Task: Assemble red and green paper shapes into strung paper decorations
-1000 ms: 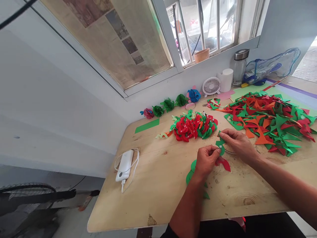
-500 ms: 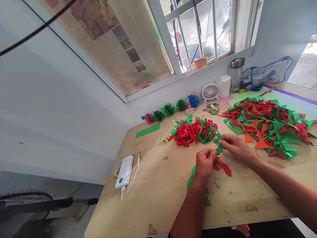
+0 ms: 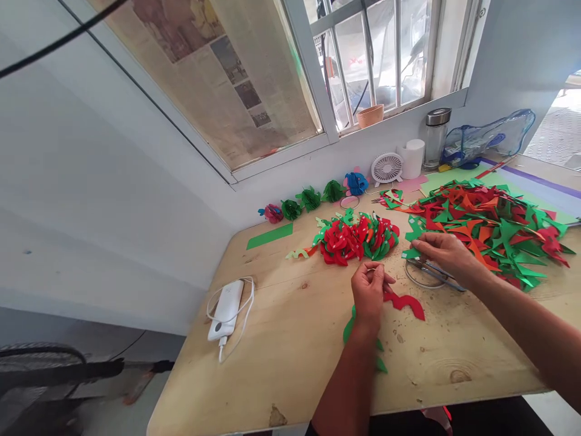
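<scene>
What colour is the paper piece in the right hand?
The paper piece is green; it shows in the head view.

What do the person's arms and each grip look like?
The left grip and right grip are bare hands without gloves. The left forearm and right forearm are bare too, with no watch or bracelet showing. A bit of black sleeve peeks in by the left arm.

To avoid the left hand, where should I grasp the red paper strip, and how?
Probably pinch the red paper strip by its curved end, from picture right: that end appears flat and uncovered, while the other is beside the left hand.
</scene>
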